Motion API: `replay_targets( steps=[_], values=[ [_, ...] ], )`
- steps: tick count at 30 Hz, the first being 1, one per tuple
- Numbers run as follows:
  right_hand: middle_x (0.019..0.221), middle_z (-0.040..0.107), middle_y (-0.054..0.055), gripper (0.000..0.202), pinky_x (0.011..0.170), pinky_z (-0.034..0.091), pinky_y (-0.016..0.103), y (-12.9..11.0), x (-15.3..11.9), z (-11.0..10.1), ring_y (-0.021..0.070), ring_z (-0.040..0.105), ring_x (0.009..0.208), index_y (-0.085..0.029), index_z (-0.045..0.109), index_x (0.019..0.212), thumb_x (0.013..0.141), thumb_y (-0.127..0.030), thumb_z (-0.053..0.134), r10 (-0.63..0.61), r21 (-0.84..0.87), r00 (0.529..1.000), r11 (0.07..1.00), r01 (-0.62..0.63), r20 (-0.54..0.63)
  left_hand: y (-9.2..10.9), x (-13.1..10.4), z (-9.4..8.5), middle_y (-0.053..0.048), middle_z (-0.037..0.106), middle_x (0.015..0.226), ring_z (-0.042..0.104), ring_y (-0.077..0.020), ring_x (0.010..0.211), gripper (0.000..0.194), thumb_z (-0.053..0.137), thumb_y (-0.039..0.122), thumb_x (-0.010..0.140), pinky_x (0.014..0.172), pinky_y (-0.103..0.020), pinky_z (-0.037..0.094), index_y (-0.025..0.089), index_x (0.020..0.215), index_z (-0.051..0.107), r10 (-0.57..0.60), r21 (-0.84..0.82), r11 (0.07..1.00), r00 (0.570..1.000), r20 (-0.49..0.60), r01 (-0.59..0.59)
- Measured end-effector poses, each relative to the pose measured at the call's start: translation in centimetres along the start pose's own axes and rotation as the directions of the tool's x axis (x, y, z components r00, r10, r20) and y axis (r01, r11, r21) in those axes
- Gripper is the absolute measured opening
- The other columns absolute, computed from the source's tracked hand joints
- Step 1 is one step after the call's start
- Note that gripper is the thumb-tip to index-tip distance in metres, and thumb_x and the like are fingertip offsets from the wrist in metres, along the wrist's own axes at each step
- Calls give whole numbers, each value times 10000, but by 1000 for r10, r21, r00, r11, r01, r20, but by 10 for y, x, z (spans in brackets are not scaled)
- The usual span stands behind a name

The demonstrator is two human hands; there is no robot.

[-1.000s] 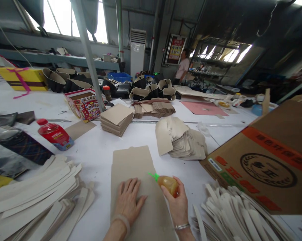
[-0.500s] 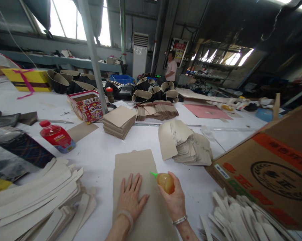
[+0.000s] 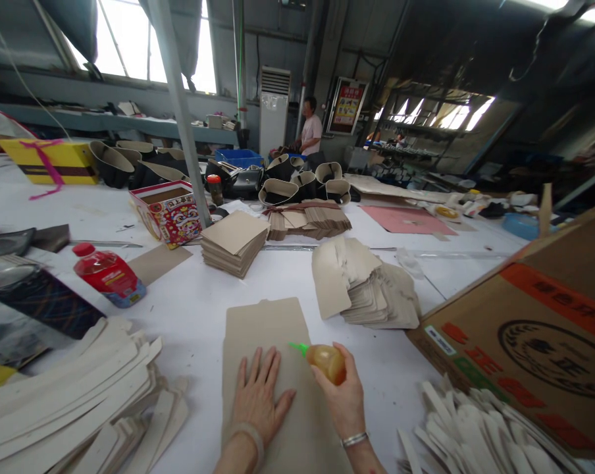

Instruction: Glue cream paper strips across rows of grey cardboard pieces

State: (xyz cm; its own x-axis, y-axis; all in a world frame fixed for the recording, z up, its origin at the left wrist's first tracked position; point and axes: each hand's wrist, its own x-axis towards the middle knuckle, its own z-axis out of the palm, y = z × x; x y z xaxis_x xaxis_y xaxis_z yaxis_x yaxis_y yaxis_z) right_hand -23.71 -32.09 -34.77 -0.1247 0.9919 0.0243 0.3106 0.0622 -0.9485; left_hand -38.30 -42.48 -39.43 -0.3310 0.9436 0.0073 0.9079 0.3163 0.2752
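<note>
A long beige sheet [image 3: 262,322] with rounded corners lies lengthwise before me on the white table. Flat on it rests my left hand [image 3: 258,399], fingers spread and thumb out to the right. Over the sheet's right side, my right hand [image 3: 345,395] is wrapped round a squeeze bottle [image 3: 327,362] of amber liquid. The bottle is tilted, its thin green nozzle [image 3: 299,347] pointing left above the sheet. Whether the tip touches the sheet I cannot tell. The sheet's near end runs out of view.
Long pale strips [image 3: 70,395] lie to the left, more strips [image 3: 480,428] to the right beside a cardboard box [image 3: 539,342]. Ahead are a square stack [image 3: 235,243] and a fanned pile [image 3: 366,283] of beige pieces. A red bottle [image 3: 108,275] stands left; a person [image 3: 310,128] is far back.
The squeeze bottle has tipped over slightly, its nozzle moving a little to the left. My left hand keeps its place on the sheet. The distant person has moved left.
</note>
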Motion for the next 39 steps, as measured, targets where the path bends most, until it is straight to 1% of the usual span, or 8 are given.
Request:
replay_targets(
  steps=[5,9,13,21,28,35,37,39],
  values=[
    [967,623,45,654,751,504,307,3,20,7,209,619,816,-180,444,1147,598,-436,692,121,171,988,980,-103,-96,-4,16,-12,-28,352,1416,289,-268,1297,625,236,590,826,1066,-513,154,261,1354,301,-26,-11,1000,1000,5,26],
    [957,623,41,619,739,498,311,1,33,9,210,610,802,-187,484,1106,573,-411,704,21,88,993,996,-11,-117,-15,42,-10,-31,280,1449,206,-266,1334,648,243,573,829,1080,-495,134,219,1372,255,-13,45,999,997,-76,16],
    [1030,602,44,563,816,473,334,-7,39,16,218,589,897,-209,497,1105,603,-386,682,-87,23,993,996,89,-79,-26,59,2,-24,245,1461,138,-287,1351,671,244,598,815,1080,-541,57,228,1375,237,-41,74,996,996,-82,47],
    [1104,568,48,516,908,416,367,-5,52,34,220,537,1019,-225,491,1141,658,-325,640,-299,-123,954,946,300,24,-30,59,9,11,217,1466,133,-277,1354,680,199,629,809,1082,-548,36,258,1379,206,-33,82,996,994,-104,41],
    [1085,560,53,508,909,414,384,2,64,35,219,534,1004,-209,487,1147,672,-323,624,-346,-158,938,925,346,25,-29,58,6,-3,220,1466,145,-283,1351,666,224,614,813,1079,-547,45,260,1378,212,-32,85,996,994,-108,41],
    [1059,594,34,512,918,418,381,-4,55,30,230,546,1000,-227,549,1093,613,-343,683,-244,-51,969,968,245,23,-30,58,8,10,193,1470,131,-282,1354,675,206,623,813,1083,-554,38,261,1383,181,-38,58,997,995,-90,43],
    [1016,621,26,551,885,447,381,-6,54,38,228,580,941,-226,561,1067,555,-333,734,-110,87,994,990,109,10,-30,58,7,13,187,1471,125,-280,1355,681,203,632,808,1085,-556,35,265,1381,178,-45,40,998,996,-77,48],
    [922,655,11,546,806,497,373,-7,55,48,217,621,845,-217,574,1004,507,-331,770,117,358,993,926,-116,20,-29,59,5,16,179,1471,121,-278,1356,690,202,644,802,1087,-554,38,268,1380,178,-53,15,998,997,-62,54]
  ],
)
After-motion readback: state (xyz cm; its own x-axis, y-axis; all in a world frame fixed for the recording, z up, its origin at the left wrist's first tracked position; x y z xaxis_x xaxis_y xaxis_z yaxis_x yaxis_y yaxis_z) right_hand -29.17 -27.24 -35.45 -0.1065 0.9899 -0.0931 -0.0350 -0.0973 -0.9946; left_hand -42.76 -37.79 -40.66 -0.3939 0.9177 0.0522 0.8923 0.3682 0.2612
